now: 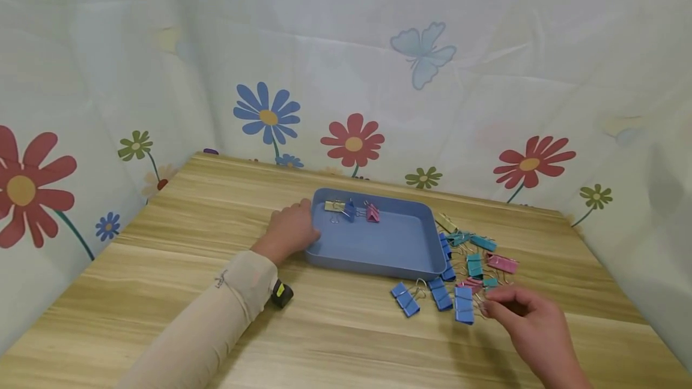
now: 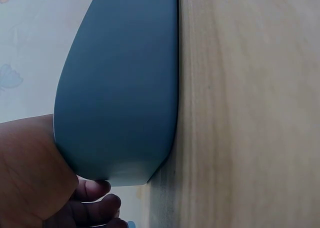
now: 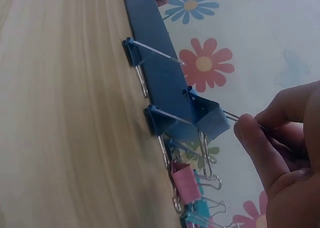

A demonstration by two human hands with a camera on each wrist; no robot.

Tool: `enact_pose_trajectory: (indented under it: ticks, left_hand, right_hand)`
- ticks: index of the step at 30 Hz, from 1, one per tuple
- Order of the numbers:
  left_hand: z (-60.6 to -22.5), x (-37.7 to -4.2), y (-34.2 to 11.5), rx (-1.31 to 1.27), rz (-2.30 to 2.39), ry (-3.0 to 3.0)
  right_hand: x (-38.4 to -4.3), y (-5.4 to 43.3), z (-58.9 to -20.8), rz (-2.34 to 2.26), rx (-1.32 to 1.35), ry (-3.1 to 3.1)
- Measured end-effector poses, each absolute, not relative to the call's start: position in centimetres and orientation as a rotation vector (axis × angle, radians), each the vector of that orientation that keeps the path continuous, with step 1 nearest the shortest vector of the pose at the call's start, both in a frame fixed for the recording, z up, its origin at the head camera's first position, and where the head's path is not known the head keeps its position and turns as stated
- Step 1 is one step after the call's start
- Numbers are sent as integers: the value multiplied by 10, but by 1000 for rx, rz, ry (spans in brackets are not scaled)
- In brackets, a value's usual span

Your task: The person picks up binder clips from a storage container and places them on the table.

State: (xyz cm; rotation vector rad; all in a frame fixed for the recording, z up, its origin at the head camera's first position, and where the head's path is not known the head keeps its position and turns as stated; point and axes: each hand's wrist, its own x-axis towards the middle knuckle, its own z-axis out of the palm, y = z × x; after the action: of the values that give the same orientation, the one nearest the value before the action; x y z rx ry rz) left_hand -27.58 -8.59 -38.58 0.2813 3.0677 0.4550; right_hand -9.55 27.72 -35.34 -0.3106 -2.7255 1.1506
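My right hand [image 1: 532, 329] pinches a wire handle of a blue binder clip [image 1: 464, 305] between thumb and fingertips. In the right wrist view that held clip [image 3: 212, 120] hangs above the tabletop, its other handle pointing down. At the left end of a shallow blue tray [image 1: 373, 266], my left hand [image 1: 289, 230] grips the wall near the rim. The left wrist view shows the fingers [image 2: 95, 208] bent by the tray's corner. Inside the tray, toward its far left, lie a yellow clip [image 1: 334, 206], a blue clip [image 1: 349, 211] and a pink clip [image 1: 373, 213].
Several blue, teal, pink and yellow binder clips, among them a teal clip [image 1: 474, 266] and a pink clip [image 1: 502, 263], lie loosely right of the tray. A blue clip [image 1: 405, 300] lies before its front edge. A flowered curtain [image 1: 335, 47] hangs behind the wooden table [image 1: 324, 341].
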Motion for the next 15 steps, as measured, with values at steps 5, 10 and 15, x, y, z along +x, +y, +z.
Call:
enact_pose_trajectory:
  ticks: [5, 10, 15]
  left_hand:
    - [-386, -276, -86, 275, 463, 3062]
    - [-386, -275, -86, 277, 464, 3059]
    - [-384, -275, -86, 281, 464, 3052]
  right_hand:
    - [-96, 285, -358, 1156, -370, -2756]
    - [-99, 292, -362, 1183, -493, -2808]
    - [-102, 295, -366, 1207, -562, -2820]
